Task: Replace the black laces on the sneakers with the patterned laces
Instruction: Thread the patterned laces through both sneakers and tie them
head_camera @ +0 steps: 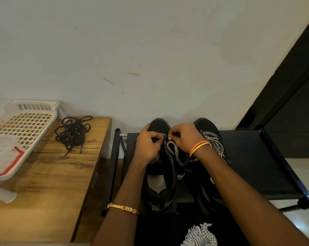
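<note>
Between both sets of fingers, a patterned lace [175, 154] is pinched by the right hand [183, 137] while the left sneaker [161, 174] is gripped by the left hand [148, 146]. An eyelet could be missed if the tip frays or slips.

no readable text, red marks on white plastic tray [11, 153], white graphic on black shirt [200, 235]

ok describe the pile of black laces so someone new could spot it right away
Start at the wooden table left of the black shoe rack. Beside the white plastic basket, near the wall, lies a loose tangle: the black laces. They are plain black, unlike the patterned laces on the sneakers.
</note>
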